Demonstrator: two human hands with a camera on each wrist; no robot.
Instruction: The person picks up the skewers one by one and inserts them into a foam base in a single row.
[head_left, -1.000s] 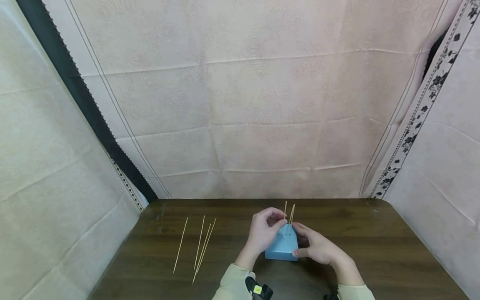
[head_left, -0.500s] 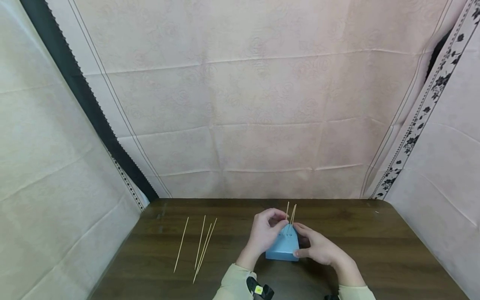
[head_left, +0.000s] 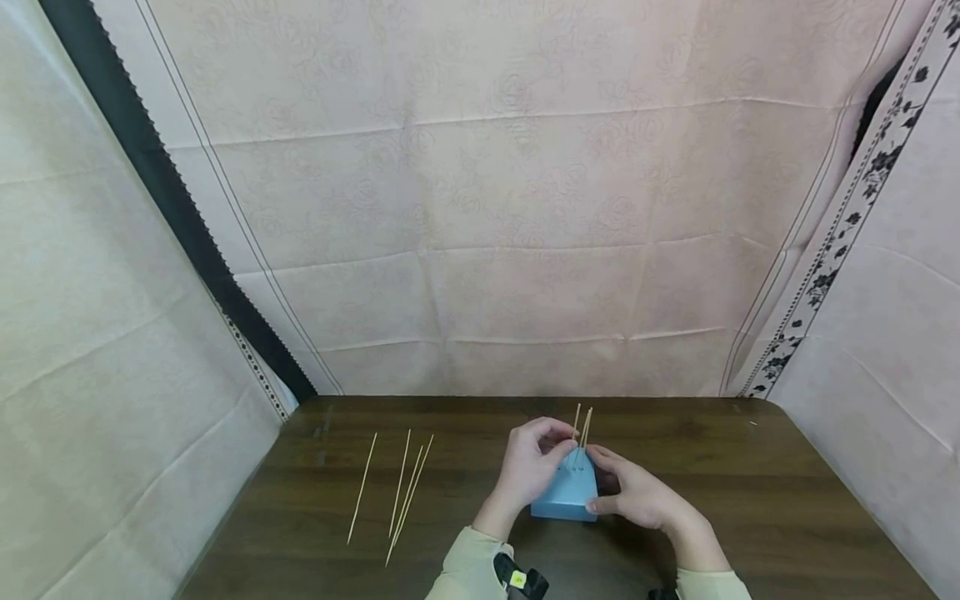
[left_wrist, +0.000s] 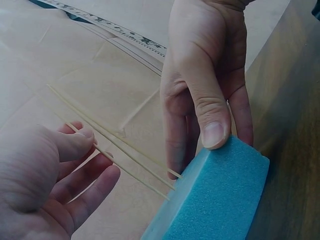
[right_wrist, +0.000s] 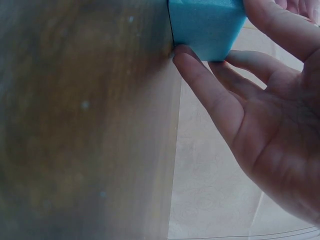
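One stick (left_wrist: 137, 176) held by left hand (head_left: 527, 460), blue block (head_left: 562, 498) by right hand (head_left: 636, 493); yellow label (head_left: 518, 579) illegible

Right hand (right_wrist: 280, 125) entered from the right edge and held a blue block (right_wrist: 207, 30) at the top of the view, its fingers spread around the block's near end and touching it. A brown wooden table (right_wrist: 85, 150) filled the left half, blurred and marked with a few pale specks, while a pale cloth (right_wrist: 210, 170) with thin dark lines showed at lower right. Part of the left hand (right_wrist: 299, 6) showed in the upper right corner.
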